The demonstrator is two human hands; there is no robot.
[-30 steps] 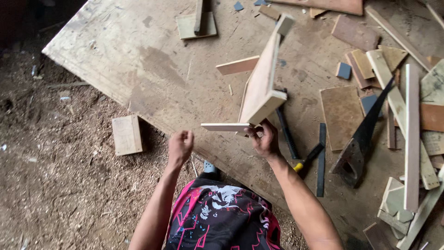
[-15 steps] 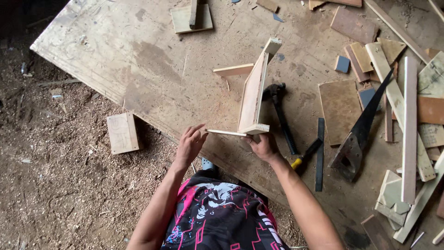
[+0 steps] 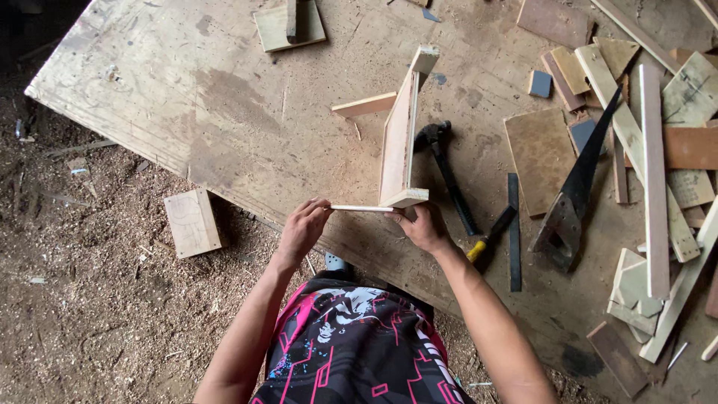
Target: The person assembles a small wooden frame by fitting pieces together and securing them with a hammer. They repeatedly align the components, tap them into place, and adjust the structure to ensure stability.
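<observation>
A pale wooden assembly (image 3: pixel 398 142) stands on edge on the plywood board (image 3: pixel 224 97): a long plank with short cross pieces at its near and far ends. My left hand (image 3: pixel 303 228) pinches the left tip of the thin near cross piece (image 3: pixel 363 208). My right hand (image 3: pixel 425 227) grips the near end of the assembly from below, under the thicker block. Both arms reach up from the bottom of the view.
A black claw hammer (image 3: pixel 447 170) lies just right of the assembly, with a yellow-handled tool (image 3: pixel 490 236) and a handsaw (image 3: pixel 580 179) beyond. Several wood offcuts and slats (image 3: pixel 651 164) crowd the right side. A loose wood block (image 3: pixel 193 222) lies on the sawdust floor.
My left hand rose from below the board edge and took hold of the near cross piece. The assembly settled more upright while my right hand kept its grip.
</observation>
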